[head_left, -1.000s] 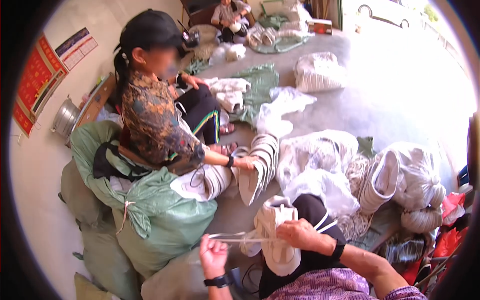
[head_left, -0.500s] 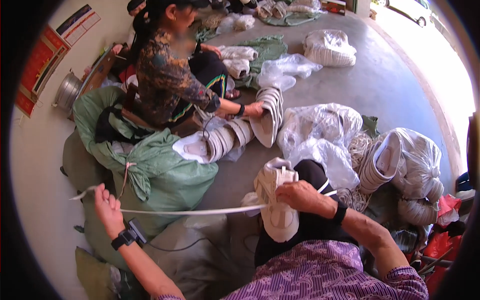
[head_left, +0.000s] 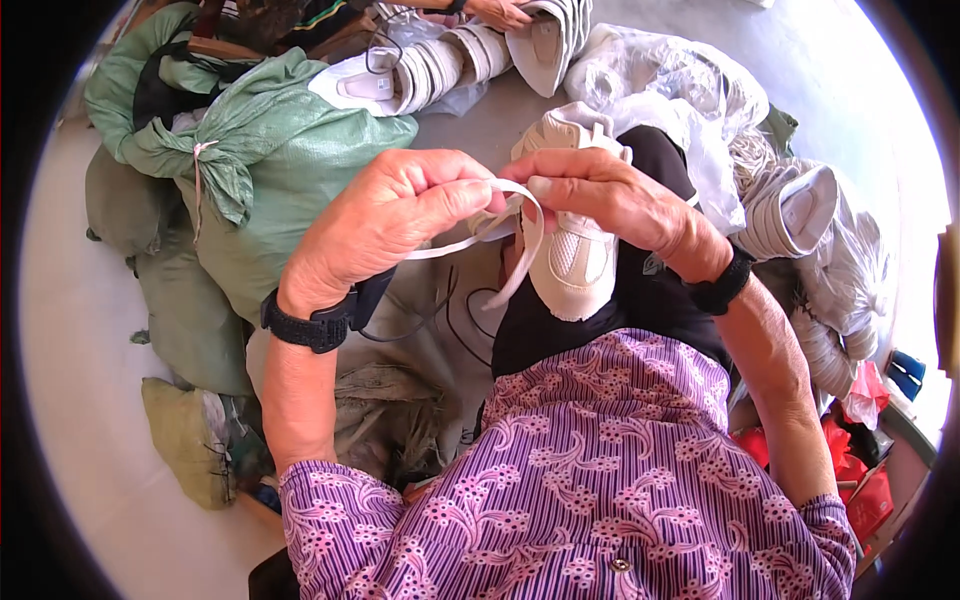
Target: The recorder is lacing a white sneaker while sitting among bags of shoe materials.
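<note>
Some white lace: ctr frame; L hand pinches it, R hand fingertips meet it, grip unclear; hands close, prob. for control.
Shoe: ctr, toe twd lower edge, on dark trouser leg, prob. frees hands.
Green sack: upper L, neck tied w/ cord, prob. keeps contents in.

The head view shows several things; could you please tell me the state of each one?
White lace: curved in a loose arc
Left hand: pinching the lace
Right hand: pinching the lace
Beige shoe: resting on a dark trouser leg
Green sack: bulging, neck tied
</note>
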